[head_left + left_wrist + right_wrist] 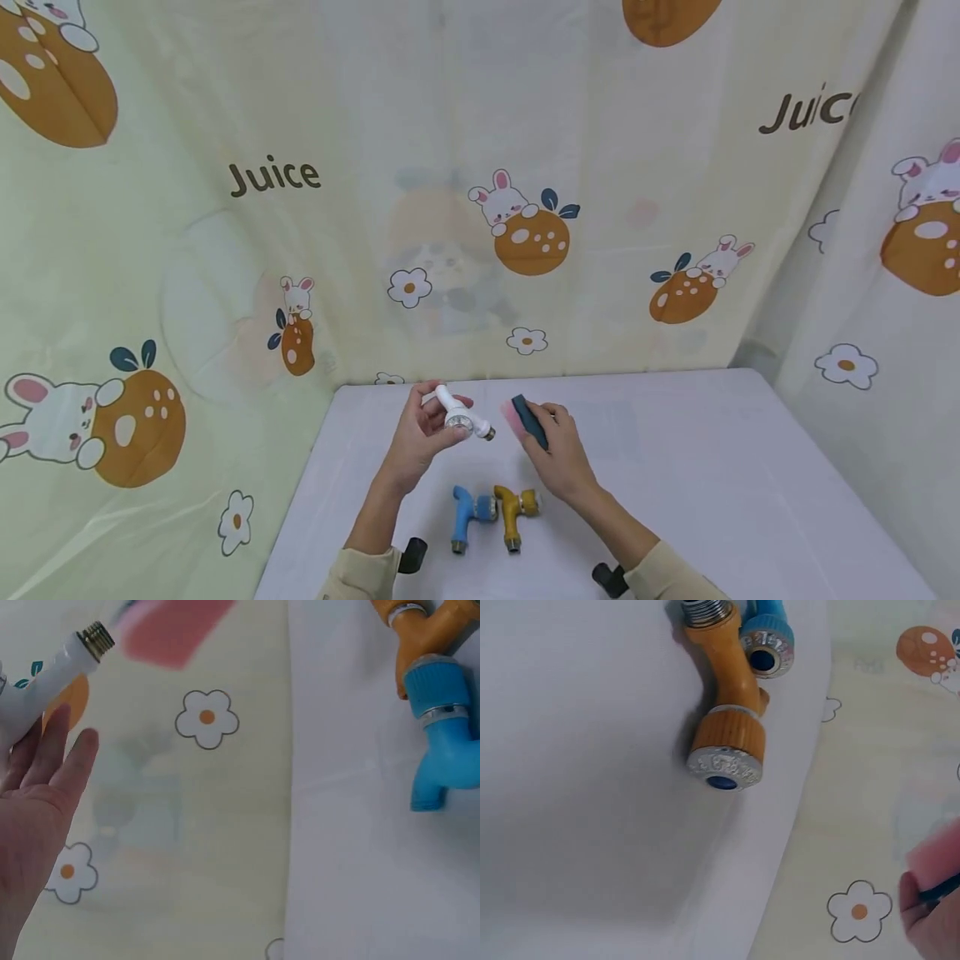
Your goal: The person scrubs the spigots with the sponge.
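Observation:
Raised above the far part of the table, my left hand grips a white tap with a brass threaded end. My right hand holds a sponge, pink on one side and dark green on the other, a short gap from the tap's threaded end. In the left wrist view the white tap points its thread toward the blurred pink sponge. At the edge of the right wrist view, fingers hold the pink-sided sponge.
A blue tap and a yellow-orange tap lie side by side on the white tabletop between my forearms. Behind the table hangs a printed curtain, which also covers both sides.

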Motion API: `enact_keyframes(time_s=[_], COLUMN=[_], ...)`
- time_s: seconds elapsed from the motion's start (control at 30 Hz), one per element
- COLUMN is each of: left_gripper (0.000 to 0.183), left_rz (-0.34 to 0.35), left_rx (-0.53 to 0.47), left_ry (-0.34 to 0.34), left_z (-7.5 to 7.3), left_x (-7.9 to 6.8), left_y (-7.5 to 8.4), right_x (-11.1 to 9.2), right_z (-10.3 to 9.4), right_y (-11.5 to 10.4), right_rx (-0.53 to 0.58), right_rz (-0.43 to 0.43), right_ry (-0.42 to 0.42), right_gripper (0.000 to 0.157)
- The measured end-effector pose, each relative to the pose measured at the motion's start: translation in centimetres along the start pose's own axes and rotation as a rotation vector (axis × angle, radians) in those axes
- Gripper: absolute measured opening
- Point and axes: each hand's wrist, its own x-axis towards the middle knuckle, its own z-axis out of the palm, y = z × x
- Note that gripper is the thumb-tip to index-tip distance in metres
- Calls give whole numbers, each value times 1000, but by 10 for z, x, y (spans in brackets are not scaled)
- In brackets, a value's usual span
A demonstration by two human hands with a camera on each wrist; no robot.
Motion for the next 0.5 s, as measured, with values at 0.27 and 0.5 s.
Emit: enact_keyframes(time_s=[0.27, 0.5], left_gripper=[57, 59], left_rz=[-79, -213], left_rx=[-59, -98], left_ry=[51, 122], left_z=[3, 15], left_x=[3, 7], left_y=[-16, -29], right_x=[-4, -9], right_z=[-3, -2], right_y=[-25, -43], right_rx=[193, 49], right_rz=[-244, -568], right_ry=[54, 162], right_gripper=[55, 70])
